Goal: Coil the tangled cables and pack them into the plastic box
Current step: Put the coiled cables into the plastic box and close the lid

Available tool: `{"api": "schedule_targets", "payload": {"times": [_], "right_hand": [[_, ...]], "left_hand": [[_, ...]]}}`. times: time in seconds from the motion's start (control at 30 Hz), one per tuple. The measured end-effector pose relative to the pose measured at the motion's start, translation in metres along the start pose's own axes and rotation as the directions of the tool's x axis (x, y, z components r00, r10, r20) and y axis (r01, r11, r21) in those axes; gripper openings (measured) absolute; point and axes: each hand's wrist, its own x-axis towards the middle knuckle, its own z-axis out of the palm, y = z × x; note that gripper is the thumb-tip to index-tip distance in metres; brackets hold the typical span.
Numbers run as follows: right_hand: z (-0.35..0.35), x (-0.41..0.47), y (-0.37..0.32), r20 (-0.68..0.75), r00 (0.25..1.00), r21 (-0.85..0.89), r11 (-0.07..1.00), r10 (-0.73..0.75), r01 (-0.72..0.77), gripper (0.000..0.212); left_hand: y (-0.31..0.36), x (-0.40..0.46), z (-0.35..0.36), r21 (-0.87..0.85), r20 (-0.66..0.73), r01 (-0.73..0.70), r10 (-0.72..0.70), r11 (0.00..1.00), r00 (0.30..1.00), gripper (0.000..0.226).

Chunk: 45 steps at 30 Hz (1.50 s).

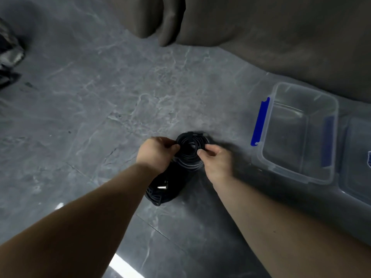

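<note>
A black cable coil (191, 144) is held above the grey marble floor, between both hands. My left hand (155, 152) pinches its left edge with curled fingers. My right hand (215, 160) pinches its right edge. More black cable (170, 185) with a silver plug (161, 186) lies in a pile below the coil, partly hidden by my left forearm. A clear plastic box (297, 135) with blue clips stands open to the right, nothing visible inside it.
The box's clear lid (356, 157) lies at the right edge of the view. A brown sofa (281, 37) fills the top right. A dark bundle (10, 53) sits at the far left. The floor (100, 107) spreads out to the left.
</note>
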Motion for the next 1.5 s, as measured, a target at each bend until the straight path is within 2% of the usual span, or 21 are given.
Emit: {"api": "schedule_targets", "payload": {"times": [0.2, 0.23, 0.37, 0.43, 0.5, 0.53, 0.63, 0.77, 0.87, 0.9, 1.0, 1.1, 1.17, 1.23, 1.37, 1.5], "right_hand": [[-0.006, 0.000, 0.006, -0.009, 1.000, -0.013, 1.000, -0.012, 0.012, 0.036], [-0.005, 0.000, 0.009, 0.000, 1.000, -0.001, 1.000, -0.008, 0.008, 0.042], [0.003, 0.001, 0.017, 0.027, 0.996, 0.098, 0.991, 0.084, -0.086, 0.088], [0.006, 0.003, 0.016, 0.087, 0.984, 0.197, 0.966, 0.154, -0.168, 0.095], [0.009, 0.009, 0.013, 0.116, 0.972, 0.298, 0.927, 0.203, -0.229, 0.102], [0.010, 0.013, 0.011, 0.121, 0.970, 0.329, 0.913, 0.211, -0.240, 0.101], [0.010, 0.020, 0.001, 0.130, 0.972, 0.380, 0.895, 0.197, -0.232, 0.077], [0.003, 0.025, -0.025, 0.127, 0.982, 0.448, 0.876, 0.139, -0.181, 0.065], [-0.020, 0.023, -0.057, 0.091, 0.995, 0.507, 0.857, 0.046, -0.086, 0.026], [-0.031, 0.020, -0.067, 0.073, 0.997, 0.519, 0.853, 0.020, -0.055, 0.021], [-0.072, 0.023, -0.093, -0.030, 0.998, 0.480, 0.876, -0.049, 0.057, 0.025], [-0.129, 0.039, -0.106, -0.137, 0.983, 0.395, 0.904, -0.119, 0.165, 0.038], [-0.169, 0.051, -0.102, -0.186, 0.975, 0.390, 0.901, -0.123, 0.189, 0.031], [-0.206, 0.061, -0.092, -0.239, 0.966, 0.405, 0.895, -0.095, 0.188, 0.014], [-0.247, 0.083, -0.061, -0.223, 0.974, 0.423, 0.896, -0.040, 0.133, 0.018], [-0.244, 0.108, -0.029, -0.166, 0.986, 0.448, 0.891, 0.003, 0.073, 0.016]], "left_hand": [[0.000, 0.007, 0.002, 0.042, 0.029, 0.002, -0.003, 0.999, 1.000, 0.023], [0.000, 0.009, 0.004, 0.024, 0.032, 0.015, -0.015, 1.000, 0.999, 0.027], [0.003, 0.021, 0.006, -0.009, 0.139, 0.106, -0.104, 0.994, 0.985, 0.057], [0.007, 0.028, 0.002, -0.004, 0.216, 0.148, -0.143, 0.989, 0.966, 0.055], [0.008, 0.034, -0.002, -0.080, 0.286, 0.169, -0.139, 0.982, 0.948, 0.041], [0.008, 0.036, -0.004, -0.128, 0.306, 0.177, -0.131, 0.976, 0.943, 0.036], [0.009, 0.040, -0.009, -0.238, 0.302, 0.196, -0.119, 0.951, 0.946, 0.035], [0.024, 0.044, -0.023, -0.340, 0.212, 0.146, -0.076, 0.929, 0.974, 0.044], [0.052, 0.048, -0.035, -0.430, 0.143, 0.056, 0.006, 0.901, 0.990, 0.046], [0.066, 0.048, -0.037, -0.449, 0.131, 0.024, 0.039, 0.893, 0.991, 0.045], [0.116, 0.045, -0.032, -0.495, 0.083, -0.064, 0.120, 0.866, 0.989, 0.037], [0.175, 0.040, -0.007, -0.566, 0.052, -0.132, 0.195, 0.814, 0.979, 0.010], [0.214, 0.035, 0.021, -0.603, 0.050, -0.166, 0.245, 0.780, 0.968, 0.002], [0.245, 0.028, 0.053, -0.614, 0.066, -0.187, 0.286, 0.767, 0.956, 0.003], [0.271, 0.026, 0.110, -0.586, 0.093, -0.172, 0.276, 0.792, 0.957, 0.015], [0.270, 0.034, 0.142, -0.574, 0.082, -0.115, 0.196, 0.811, 0.977, 0.029]]}}
